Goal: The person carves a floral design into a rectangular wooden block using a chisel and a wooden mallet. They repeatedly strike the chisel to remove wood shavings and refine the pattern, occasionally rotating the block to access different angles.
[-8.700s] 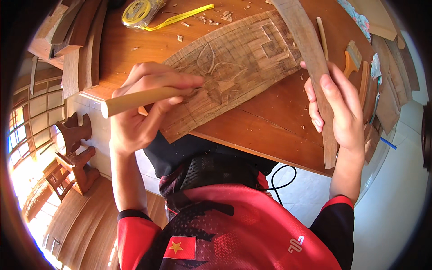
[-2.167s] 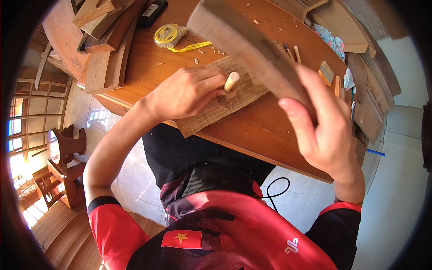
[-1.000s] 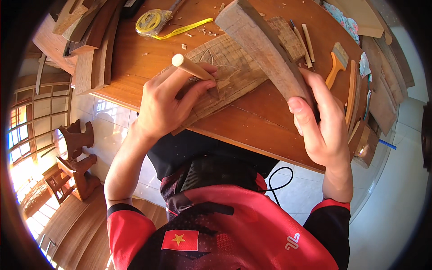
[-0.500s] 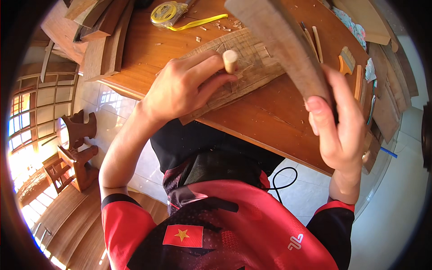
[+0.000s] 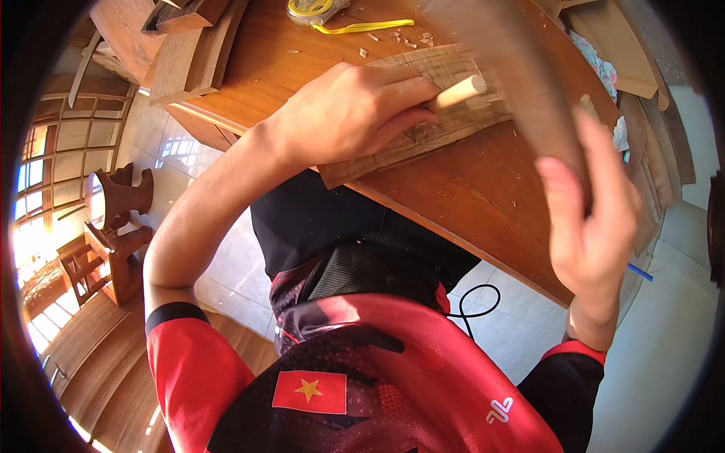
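Note:
My left hand (image 5: 355, 113) is closed around a chisel with a round pale wooden handle (image 5: 462, 92). The handle leans to the right, and the blade is hidden behind my fingers. Under this hand lies a flat wooden board (image 5: 351, 171) with lines and cuts on its face, its near end jutting past the table edge. My right hand (image 5: 593, 223) grips the lower end of a thick, dark wooden mallet-like bar (image 5: 532, 87). The bar is raised above the board's right side, blurred by motion, and its far end runs toward the top of the picture.
Wood shavings (image 5: 427, 38) and a tape measure (image 5: 311, 9) with a yellow strap lie on the table (image 5: 468, 204) beyond the board. Stacked planks (image 5: 198, 64) stand at the far left. More boards (image 5: 651, 155) and a patterned cloth (image 5: 594, 59) are on the right.
The chisel handle has tipped from pointing up to leaning right, and my left hand sits further right over the board. The bar and my right hand have shifted right. The whole view has moved somewhat.

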Motion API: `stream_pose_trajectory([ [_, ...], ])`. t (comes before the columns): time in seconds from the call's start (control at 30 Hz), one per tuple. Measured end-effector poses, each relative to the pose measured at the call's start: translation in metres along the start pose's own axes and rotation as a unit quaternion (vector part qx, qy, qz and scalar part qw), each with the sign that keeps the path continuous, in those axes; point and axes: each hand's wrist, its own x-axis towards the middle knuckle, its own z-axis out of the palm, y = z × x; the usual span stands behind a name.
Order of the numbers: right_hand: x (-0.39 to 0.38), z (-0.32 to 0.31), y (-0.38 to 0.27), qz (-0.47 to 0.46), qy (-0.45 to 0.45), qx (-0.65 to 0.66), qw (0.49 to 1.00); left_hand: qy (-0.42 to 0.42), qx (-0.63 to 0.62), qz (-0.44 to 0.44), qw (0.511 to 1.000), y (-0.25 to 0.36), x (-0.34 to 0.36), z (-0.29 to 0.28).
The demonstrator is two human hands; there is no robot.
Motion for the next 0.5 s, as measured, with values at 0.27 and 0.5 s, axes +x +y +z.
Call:
stream_pose_trajectory([
  [0.27, -0.002, -0.010, 0.000, 0.087, -0.040, 0.048, 0.994, -0.013, 0.004, -0.061, 0.998, -0.001, -0.010, 0.003],
  [0.5, -0.026, -0.003, 0.015, 0.179, -0.078, 0.118, 0.974, 0.175, -0.084, -0.121, 0.974, 0.023, -0.029, 0.004],
])
